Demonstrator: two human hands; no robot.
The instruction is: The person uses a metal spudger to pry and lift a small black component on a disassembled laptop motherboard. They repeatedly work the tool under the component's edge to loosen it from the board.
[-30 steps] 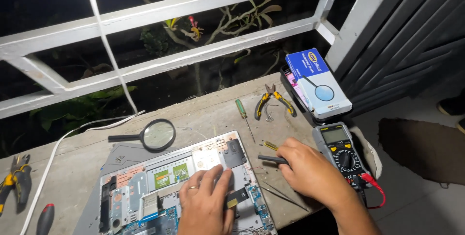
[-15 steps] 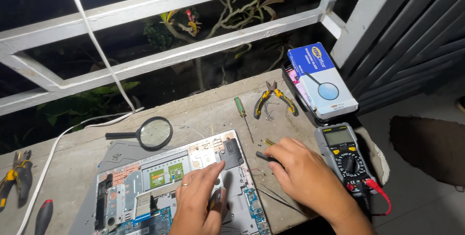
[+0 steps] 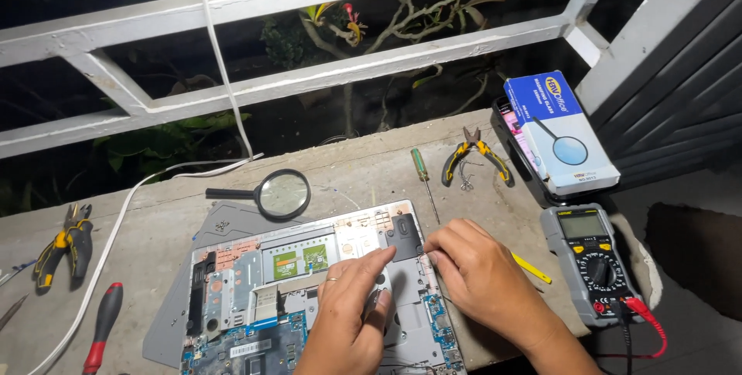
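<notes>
With both hands on it, the opened laptop chassis (image 3: 255, 282) lies flat on the concrete ledge (image 3: 363, 162). Left hand (image 3: 348, 309) presses spread fingers on the metal plate; right hand (image 3: 483, 278) fingertips touch the chassis' right edge, pinch unclear. Beyond: magnifying glass (image 3: 270, 193), green screwdriver (image 3: 423, 182), yellow pliers (image 3: 475, 155). Right: multimeter (image 3: 591, 259), blue box (image 3: 560, 131).
</notes>
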